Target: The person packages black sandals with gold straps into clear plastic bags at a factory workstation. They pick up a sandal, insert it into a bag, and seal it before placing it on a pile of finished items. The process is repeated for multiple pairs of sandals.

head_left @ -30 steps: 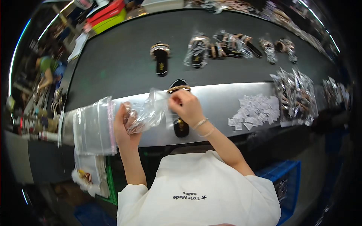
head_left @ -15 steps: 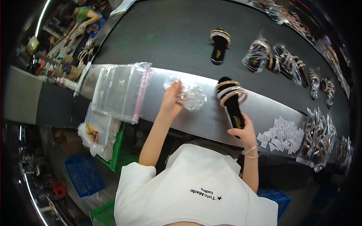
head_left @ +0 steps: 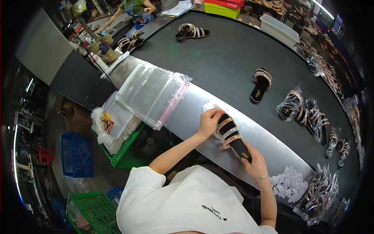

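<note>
Left hand (head_left: 209, 123) pinches clear film (head_left: 209, 106) by a strappy slide sandal (head_left: 233, 134) whose heel the right hand (head_left: 257, 164) grips: seemingly bagging, next needing careful alignment.

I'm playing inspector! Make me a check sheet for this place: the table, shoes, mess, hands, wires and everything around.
Surface: metal strip along a dark tabletop.
Job's things: black sandal with glittery straps, in hand; clear bags lying flat, left.
Clutter: heap of white slips beside a pile of bagged sandals.
Hands: right hand grips the sandal's heel end; left hand is at its toe end, exact grip unclear.
Cables: nothing seen clearly.
Surroundings: another person at the upper left; green crate and blue crate at left.
</note>
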Action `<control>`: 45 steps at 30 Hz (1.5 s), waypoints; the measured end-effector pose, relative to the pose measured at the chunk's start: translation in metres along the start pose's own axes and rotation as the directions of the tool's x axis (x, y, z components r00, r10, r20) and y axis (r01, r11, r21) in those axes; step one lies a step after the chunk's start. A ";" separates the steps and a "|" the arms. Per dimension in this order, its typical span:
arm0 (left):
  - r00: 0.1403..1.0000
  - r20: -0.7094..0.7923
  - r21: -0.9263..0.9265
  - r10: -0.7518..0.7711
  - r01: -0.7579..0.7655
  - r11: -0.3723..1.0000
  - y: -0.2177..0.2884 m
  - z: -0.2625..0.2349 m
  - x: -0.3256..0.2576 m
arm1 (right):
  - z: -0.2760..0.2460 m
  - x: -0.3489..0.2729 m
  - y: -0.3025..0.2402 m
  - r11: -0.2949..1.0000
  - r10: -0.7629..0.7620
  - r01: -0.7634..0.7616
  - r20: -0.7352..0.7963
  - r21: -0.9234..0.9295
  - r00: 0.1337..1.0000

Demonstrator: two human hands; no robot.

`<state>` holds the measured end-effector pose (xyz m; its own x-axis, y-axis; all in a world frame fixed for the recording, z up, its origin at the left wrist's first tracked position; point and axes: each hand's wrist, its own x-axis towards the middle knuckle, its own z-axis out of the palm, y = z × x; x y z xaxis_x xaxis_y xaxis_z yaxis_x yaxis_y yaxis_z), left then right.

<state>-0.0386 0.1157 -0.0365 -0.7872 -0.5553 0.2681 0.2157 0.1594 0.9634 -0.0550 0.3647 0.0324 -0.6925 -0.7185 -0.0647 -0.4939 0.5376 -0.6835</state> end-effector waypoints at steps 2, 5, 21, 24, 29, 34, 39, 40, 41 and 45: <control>0.832 0.194 0.217 0.519 -0.553 0.805 0.023 0.005 0.001 | 0.007 0.011 0.007 0.985 -0.089 0.089 -0.007 0.151 0.996; 0.532 0.544 0.242 0.649 -0.840 0.486 0.067 0.004 0.002 | 0.010 0.025 -0.002 0.756 0.156 -0.243 0.194 0.607 0.969; 0.500 0.488 0.244 0.716 -0.865 0.438 0.136 -0.002 -0.007 | -0.004 0.064 -0.071 0.927 -0.092 0.236 -0.432 0.292 0.897; 0.612 0.284 0.314 0.738 -0.787 0.531 0.144 -0.025 0.023 | -0.017 0.061 -0.075 0.469 0.216 0.032 -0.150 0.883 0.965; 0.482 0.495 0.184 0.723 -0.871 0.455 0.134 0.017 -0.015 | 0.002 0.091 -0.062 0.308 0.256 0.213 -0.296 0.927 0.920; 0.538 0.484 0.105 0.690 -0.819 0.565 0.122 0.016 -0.019 | -0.008 0.146 -0.025 0.511 0.153 0.389 -0.527 0.766 0.836; 0.983 0.143 -0.179 0.111 -0.085 0.980 0.097 -0.005 0.013 | -0.038 0.218 0.047 0.960 0.183 -0.020 -0.570 0.280 0.801; 0.992 0.125 -0.268 -0.017 0.050 0.962 0.092 -0.011 0.016 | -0.035 0.217 0.040 0.942 0.110 -0.298 -0.702 -0.151 0.704; 0.983 0.117 -0.359 -0.140 0.173 0.917 0.084 -0.019 0.021 | -0.031 0.208 0.035 0.993 -0.055 -0.042 -0.752 -0.110 0.657; 0.927 0.151 -0.457 -0.343 0.373 0.807 0.077 -0.023 0.026 | -0.022 0.136 -0.052 0.895 -0.107 0.393 -0.750 0.213 0.652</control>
<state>-0.0292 0.0945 0.0450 -0.8909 -0.4468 -0.0822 0.1452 -0.4515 0.8804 -0.1348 0.2491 0.0750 -0.7932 -0.1952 0.5768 -0.6016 0.1046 -0.7919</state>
